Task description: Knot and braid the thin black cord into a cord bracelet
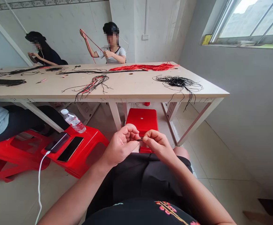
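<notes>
My left hand (121, 147) and right hand (158, 147) are almost closed, pinching a thin, soft black cord (139, 139) above my lap (136, 178); it looks light and limp, so it seems best gripped close to the pinch.

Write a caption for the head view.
Left hand and right hand pinch a black cord in front of a long table strewn with black and red cords.

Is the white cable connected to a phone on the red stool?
Yes, apparently connected: the white cable runs up to the end of the left phone; the other phone shows no cable.
</notes>
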